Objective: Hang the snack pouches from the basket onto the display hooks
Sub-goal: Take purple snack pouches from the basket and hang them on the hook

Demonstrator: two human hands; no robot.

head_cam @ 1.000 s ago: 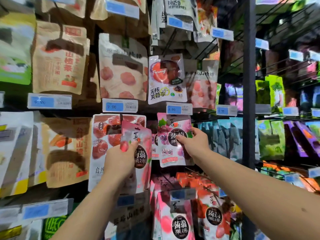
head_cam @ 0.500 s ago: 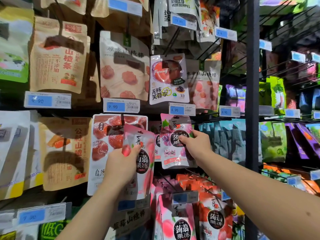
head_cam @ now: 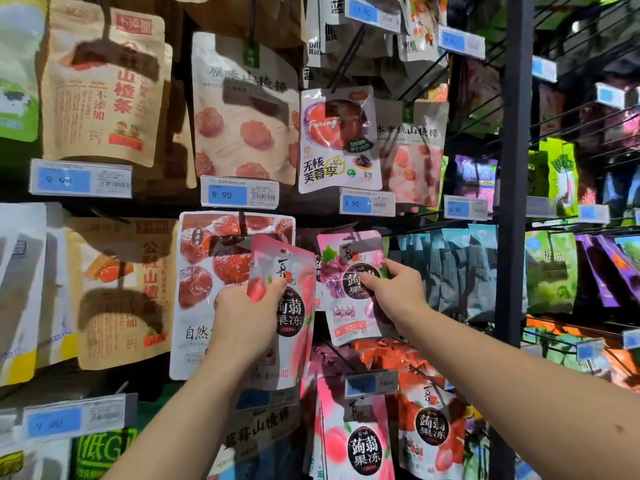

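My left hand (head_cam: 249, 308) grips a pink peach jelly pouch (head_cam: 294, 306) and holds it upright in front of the rack. Right of it, my right hand (head_cam: 394, 292) pinches a pink grape jelly pouch (head_cam: 349, 251) by its middle. That pouch's top edge sits just under the 4.90 price tag (head_cam: 367, 202), where a display hook (head_cam: 346, 233) ends. Whether the pouch hangs on the hook cannot be told. The basket is out of view.
Rows of snack pouches hang on hooks all over the rack, with price tags at the hook ends. A dark upright post (head_cam: 512, 168) stands right of my right arm. More pink jelly pouches (head_cam: 360, 441) hang below my hands.
The view has drifted so the shelves sit slightly lower in frame. Both hands keep their pouches; the grape pouch stays raised near the hook under the 4.90 tag.
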